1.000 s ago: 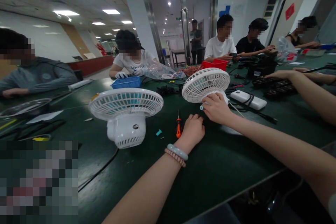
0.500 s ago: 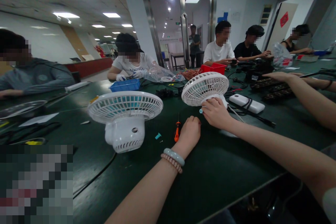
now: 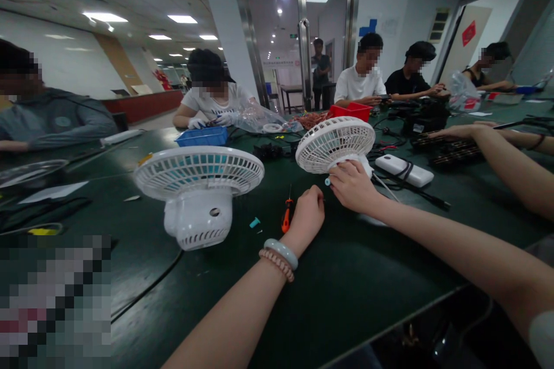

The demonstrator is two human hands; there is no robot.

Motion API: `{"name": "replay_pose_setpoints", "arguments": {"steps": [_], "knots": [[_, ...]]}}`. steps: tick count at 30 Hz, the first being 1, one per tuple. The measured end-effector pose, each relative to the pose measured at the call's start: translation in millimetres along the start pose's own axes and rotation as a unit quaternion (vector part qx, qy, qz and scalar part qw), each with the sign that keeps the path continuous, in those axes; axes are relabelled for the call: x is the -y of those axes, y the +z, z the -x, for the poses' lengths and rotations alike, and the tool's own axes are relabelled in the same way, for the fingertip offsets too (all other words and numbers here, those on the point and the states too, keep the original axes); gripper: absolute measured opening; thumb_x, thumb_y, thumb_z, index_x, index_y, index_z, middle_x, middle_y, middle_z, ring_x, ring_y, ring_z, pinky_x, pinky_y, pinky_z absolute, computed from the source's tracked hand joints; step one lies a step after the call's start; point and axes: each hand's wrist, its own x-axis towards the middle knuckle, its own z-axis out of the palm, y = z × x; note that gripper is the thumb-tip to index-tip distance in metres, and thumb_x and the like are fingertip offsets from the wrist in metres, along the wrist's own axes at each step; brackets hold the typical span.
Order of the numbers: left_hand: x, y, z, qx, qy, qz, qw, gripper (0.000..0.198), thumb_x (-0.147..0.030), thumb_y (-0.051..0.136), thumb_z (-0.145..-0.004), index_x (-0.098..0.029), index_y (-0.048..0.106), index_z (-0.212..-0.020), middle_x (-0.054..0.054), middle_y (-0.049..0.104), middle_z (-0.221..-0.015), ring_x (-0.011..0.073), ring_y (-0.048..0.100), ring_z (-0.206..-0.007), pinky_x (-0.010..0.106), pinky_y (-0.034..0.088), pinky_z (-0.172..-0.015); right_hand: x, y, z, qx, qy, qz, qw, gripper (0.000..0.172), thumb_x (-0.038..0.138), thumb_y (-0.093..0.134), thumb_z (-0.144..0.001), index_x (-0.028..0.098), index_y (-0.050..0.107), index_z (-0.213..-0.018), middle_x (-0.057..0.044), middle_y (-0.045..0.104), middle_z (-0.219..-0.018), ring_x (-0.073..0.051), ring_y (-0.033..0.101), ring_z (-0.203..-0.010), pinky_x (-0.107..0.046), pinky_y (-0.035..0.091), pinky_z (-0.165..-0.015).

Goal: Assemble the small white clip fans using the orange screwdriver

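My right hand is wrapped around the base of a small white fan, whose grille faces up and away; a small teal piece shows at my fingertips. Just left of it, my left hand rests on the dark green table with its fingers curled under; whether it holds anything is hidden. Its wrist wears two bracelets. An orange-handled screwdriver lies beside that hand. A second white fan lies grille-up further left. A teal bit sits between fan and screwdriver.
A white power bank with black cables lies right of the held fan. Another person's arm reaches in from the right. A blue tray and a red bin sit further back. Several people sit around the table.
The view has shifted slightly, so everything sits a little further left in the frame. Both hands keep the same pose at the small fan.
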Motion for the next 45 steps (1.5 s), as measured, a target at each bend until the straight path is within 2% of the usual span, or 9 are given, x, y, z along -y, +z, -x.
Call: {"name": "replay_pose_setpoints", "arguments": {"steps": [2, 5, 13, 19, 30, 36, 45], "knots": [[0, 0.4, -1, -0.009, 0.017, 0.018, 1.0, 0.026, -0.006, 0.04, -0.08, -0.017, 0.06, -0.091, 0.006, 0.056, -0.086, 0.0131, 0.054, -0.077, 0.027, 0.044, -0.074, 0, 2, 0, -0.002, 0.0, 0.003, 1.0, 0.023, 0.022, 0.042, -0.085, 0.016, 0.062, -0.094, -0.01, 0.056, -0.11, -0.026, 0.037, -0.106, -0.042, 0.022, -0.095], [-1, 0.8, -1, -0.013, 0.011, 0.03, 0.999, 0.033, -0.003, 0.037, -0.079, -0.017, 0.065, -0.089, 0.006, 0.054, -0.087, 0.0139, 0.053, -0.081, 0.027, 0.044, -0.079, -1, 4, 1, -0.009, 0.0, 0.011, 1.0, 0.022, 0.021, 0.043, -0.084, 0.015, 0.062, -0.094, -0.009, 0.056, -0.111, -0.026, 0.036, -0.107, -0.042, 0.021, -0.096], [-3, -0.3, -2, -0.054, -0.074, 0.032, 0.995, 0.026, -0.005, 0.038, -0.079, -0.016, 0.06, -0.084, 0.007, 0.052, -0.085, 0.0163, 0.052, -0.085, 0.032, 0.043, -0.082, -1, 3, 1, -0.012, -0.002, 0.011, 1.0, 0.021, 0.022, 0.043, -0.084, 0.016, 0.061, -0.094, -0.009, 0.057, -0.109, -0.025, 0.037, -0.105, -0.041, 0.022, -0.094], [1, 1.7, -5, -0.08, -0.1, 0.052, 0.99, 0.023, -0.005, 0.037, -0.079, -0.015, 0.055, -0.089, 0.007, 0.052, -0.088, 0.0159, 0.052, -0.085, 0.031, 0.044, -0.079, 0, 3, 1, -0.012, -0.002, 0.011, 1.0, 0.021, 0.022, 0.045, -0.084, 0.015, 0.061, -0.094, -0.009, 0.057, -0.11, -0.025, 0.037, -0.106, -0.041, 0.021, -0.094], [6, 10.7, -11, -0.139, -0.06, 0.129, 0.98, 0.01, -0.016, 0.047, -0.081, -0.016, 0.054, -0.088, 0.004, 0.058, -0.082, 0.0134, 0.056, -0.075, 0.029, 0.046, -0.072, 0, 3, 1, -0.012, 0.001, 0.016, 1.0, 0.022, 0.024, 0.042, -0.086, 0.016, 0.061, -0.094, -0.009, 0.057, -0.11, -0.026, 0.037, -0.106, -0.042, 0.022, -0.094], [6, 11.1, -20, -0.136, -0.026, 0.158, 0.978, 0.011, -0.018, 0.051, -0.078, -0.017, 0.06, -0.084, 0.003, 0.063, -0.082, 0.0126, 0.058, -0.076, 0.027, 0.046, -0.072, 0, 3, -1, -0.012, 0.006, 0.015, 1.0, 0.023, 0.023, 0.041, -0.086, 0.016, 0.062, -0.092, -0.009, 0.057, -0.108, -0.025, 0.038, -0.104, -0.042, 0.023, -0.093], [5, 7.6, -18, -0.126, -0.005, 0.186, 0.974, 0.011, -0.018, 0.054, -0.076, -0.018, 0.064, -0.082, 0.002, 0.066, -0.083, 0.0128, 0.06, -0.078, 0.027, 0.048, -0.073, 1, 3, -2, -0.013, 0.006, 0.015, 1.0, 0.021, 0.022, 0.042, -0.085, 0.016, 0.062, -0.09, -0.009, 0.057, -0.107, -0.025, 0.037, -0.104, -0.041, 0.023, -0.093]]}}
